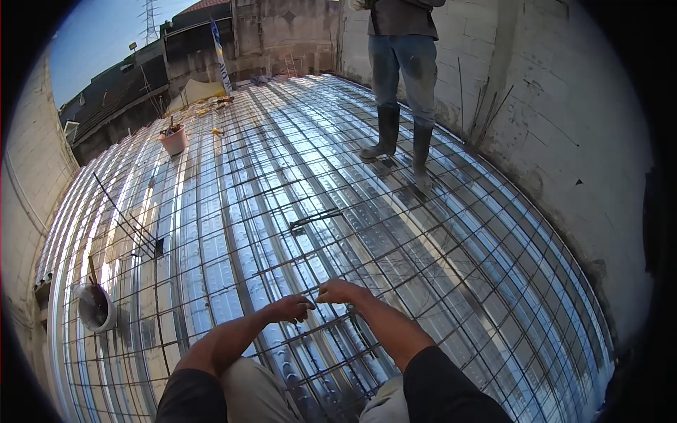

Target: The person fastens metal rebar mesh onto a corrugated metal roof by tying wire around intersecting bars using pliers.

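My left hand and my right hand meet just above the steel mesh, fingertips close together. Both have curled, pinched fingers. Whatever lies between them is too small to make out. Beneath the mesh runs shiny ribbed metal decking. Thin loose wires lie on the bars to the right of my right hand. Ahead of my hands, a dark tool or short bar rests on the mesh. My knees are bent below my forearms.
Another person in rubber boots stands on the mesh ahead. A white bucket sits at left, a pink bucket farther back. Upright bars stick up at left. A block wall borders the right.
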Demonstrator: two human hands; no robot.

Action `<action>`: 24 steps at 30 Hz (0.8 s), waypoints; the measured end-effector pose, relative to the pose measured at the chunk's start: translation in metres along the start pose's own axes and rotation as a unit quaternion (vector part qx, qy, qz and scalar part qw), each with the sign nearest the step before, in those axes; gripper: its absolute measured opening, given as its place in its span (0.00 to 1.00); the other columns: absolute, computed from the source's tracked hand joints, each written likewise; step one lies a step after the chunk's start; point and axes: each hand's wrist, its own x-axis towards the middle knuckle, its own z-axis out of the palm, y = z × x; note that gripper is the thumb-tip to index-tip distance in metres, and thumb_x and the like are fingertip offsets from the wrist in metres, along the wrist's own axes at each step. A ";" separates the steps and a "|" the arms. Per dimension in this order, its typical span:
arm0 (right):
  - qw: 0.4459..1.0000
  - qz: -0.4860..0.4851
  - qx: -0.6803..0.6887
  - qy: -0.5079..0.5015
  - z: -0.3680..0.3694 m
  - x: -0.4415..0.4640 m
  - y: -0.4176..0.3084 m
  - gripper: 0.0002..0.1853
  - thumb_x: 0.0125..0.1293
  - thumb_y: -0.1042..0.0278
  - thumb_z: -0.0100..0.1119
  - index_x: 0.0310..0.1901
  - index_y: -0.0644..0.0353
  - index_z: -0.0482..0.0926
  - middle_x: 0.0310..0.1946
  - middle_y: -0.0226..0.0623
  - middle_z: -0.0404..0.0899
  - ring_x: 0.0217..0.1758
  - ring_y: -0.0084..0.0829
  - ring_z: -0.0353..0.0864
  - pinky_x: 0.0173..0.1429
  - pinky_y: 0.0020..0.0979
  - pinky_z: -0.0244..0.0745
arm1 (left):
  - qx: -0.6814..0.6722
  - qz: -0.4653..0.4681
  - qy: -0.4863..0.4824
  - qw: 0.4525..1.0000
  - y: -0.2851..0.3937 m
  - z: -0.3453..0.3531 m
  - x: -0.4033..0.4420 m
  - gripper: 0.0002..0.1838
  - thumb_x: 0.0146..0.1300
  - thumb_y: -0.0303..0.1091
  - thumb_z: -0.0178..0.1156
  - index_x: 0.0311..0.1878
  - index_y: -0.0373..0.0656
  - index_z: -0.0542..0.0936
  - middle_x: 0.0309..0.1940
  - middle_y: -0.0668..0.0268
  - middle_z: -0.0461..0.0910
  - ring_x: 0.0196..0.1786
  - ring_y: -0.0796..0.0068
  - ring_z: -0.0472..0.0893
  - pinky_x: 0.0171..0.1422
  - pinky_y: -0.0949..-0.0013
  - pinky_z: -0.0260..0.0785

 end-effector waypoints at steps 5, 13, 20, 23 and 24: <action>0.999 0.034 0.000 -0.006 -0.006 -0.006 -0.018 0.23 0.57 0.46 0.63 0.43 0.60 0.85 0.38 0.48 0.85 0.43 0.45 0.84 0.49 0.42 0.77 | 0.130 0.057 0.018 0.990 0.006 0.001 -0.006 0.18 0.72 0.38 0.45 0.50 0.38 0.81 0.32 0.62 0.80 0.30 0.74 0.79 0.39 0.66 0.75; 0.999 0.046 -0.003 -0.009 -0.011 -0.006 -0.029 0.20 0.55 0.51 0.66 0.41 0.60 0.85 0.35 0.47 0.85 0.40 0.44 0.84 0.47 0.41 0.77 | 0.199 0.103 0.032 0.974 -0.002 0.001 0.001 0.18 0.69 0.34 0.45 0.50 0.39 0.82 0.44 0.56 0.81 0.41 0.66 0.81 0.51 0.62 0.73; 0.998 0.063 -0.010 -0.017 -0.018 -0.012 -0.039 0.21 0.58 0.50 0.65 0.46 0.57 0.85 0.40 0.44 0.85 0.45 0.42 0.85 0.51 0.41 0.78 | 0.191 0.090 0.065 0.975 0.009 0.001 -0.009 0.25 0.73 0.50 0.45 0.37 0.38 0.82 0.27 0.59 0.78 0.29 0.70 0.77 0.39 0.61 0.71; 0.998 0.042 0.043 -0.011 -0.017 -0.016 -0.035 0.18 0.60 0.54 0.63 0.46 0.57 0.85 0.40 0.44 0.85 0.44 0.40 0.85 0.51 0.39 0.77 | 0.225 0.130 0.078 0.963 0.005 -0.001 -0.003 0.25 0.74 0.51 0.45 0.39 0.38 0.82 0.30 0.58 0.81 0.33 0.67 0.80 0.43 0.61 0.72; 0.996 0.026 0.080 0.006 -0.020 -0.023 -0.035 0.15 0.61 0.60 0.64 0.43 0.61 0.84 0.34 0.43 0.85 0.37 0.37 0.83 0.45 0.36 0.76 | 0.170 0.032 0.064 0.983 0.027 0.003 -0.015 0.25 0.74 0.51 0.46 0.42 0.39 0.83 0.31 0.59 0.81 0.35 0.67 0.80 0.45 0.62 0.73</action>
